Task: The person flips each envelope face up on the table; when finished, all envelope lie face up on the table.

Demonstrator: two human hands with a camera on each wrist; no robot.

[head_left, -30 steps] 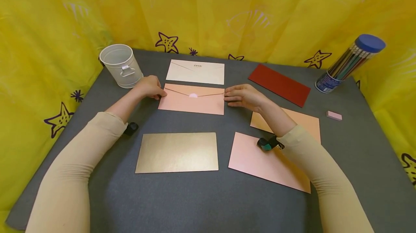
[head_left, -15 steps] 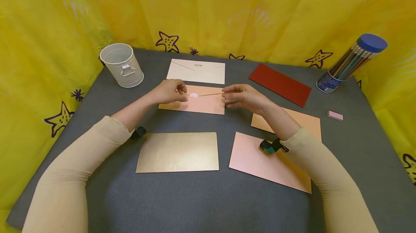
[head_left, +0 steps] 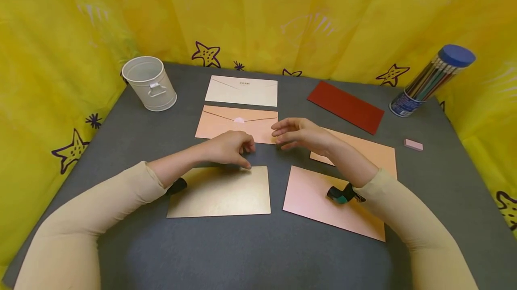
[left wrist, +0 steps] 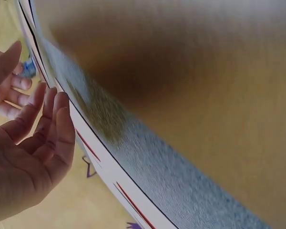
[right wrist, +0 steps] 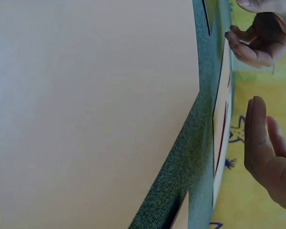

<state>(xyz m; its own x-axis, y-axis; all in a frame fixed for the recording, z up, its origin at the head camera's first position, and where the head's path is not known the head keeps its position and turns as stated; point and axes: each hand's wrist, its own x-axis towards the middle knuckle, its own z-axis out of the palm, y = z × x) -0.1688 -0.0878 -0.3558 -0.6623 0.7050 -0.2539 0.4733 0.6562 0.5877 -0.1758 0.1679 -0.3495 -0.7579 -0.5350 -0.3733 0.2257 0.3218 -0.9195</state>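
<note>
Nearest lies the gold envelope (head_left: 220,191) on the grey mat (head_left: 250,254), with a pink envelope (head_left: 319,198) to its right. The left hand (head_left: 228,147) hovers at the gold envelope's far edge, fingers loosely curled and holding nothing — whether a fingertip touches the edge, I cannot tell. Beyond the gold envelope, the right hand (head_left: 300,134) hangs with fingers relaxed and spread, empty, just beside the peach envelope (head_left: 234,121) sealed with a round sticker. Farther off lie a cream envelope (head_left: 241,91) and — to its left — a white bucket (head_left: 149,83).

White bucket (head_left: 150,83), red envelope (head_left: 345,106), pencil tube (head_left: 430,81), pink eraser (head_left: 414,145)
</note>
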